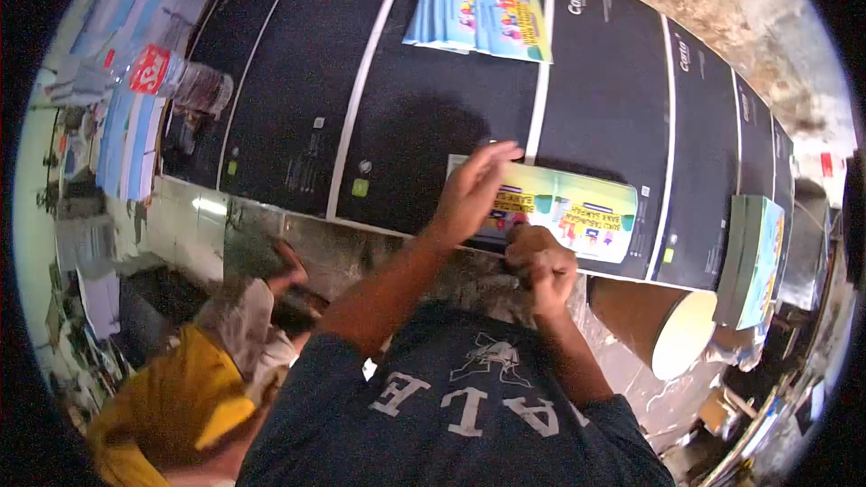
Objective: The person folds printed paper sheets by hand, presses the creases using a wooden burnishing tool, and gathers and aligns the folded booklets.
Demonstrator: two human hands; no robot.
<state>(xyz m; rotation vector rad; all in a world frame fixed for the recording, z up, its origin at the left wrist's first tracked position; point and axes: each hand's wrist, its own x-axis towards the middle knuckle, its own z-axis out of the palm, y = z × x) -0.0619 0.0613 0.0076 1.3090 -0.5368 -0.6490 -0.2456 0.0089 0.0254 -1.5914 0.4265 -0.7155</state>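
On the black table surface (433,126) lie printed yellow-green sheets (600,216) with dark lettering and small coloured figures. My left hand (474,189) is over their left end, its fingers stretched out and holding nothing visible. My right hand (541,266) is closed at the near edge of the sheets, by the table's front edge. Whatever its fingers hold is hidden. Further back lies a stack of blue and yellow printed sheets (483,0).
A plastic bottle with a red label (171,79) lies at the left, near piled paper (140,140). Another stack of printed sheets (758,261) is at the right end. A cardboard tube (649,320) is below the table. A person in yellow (176,397) is at lower left.
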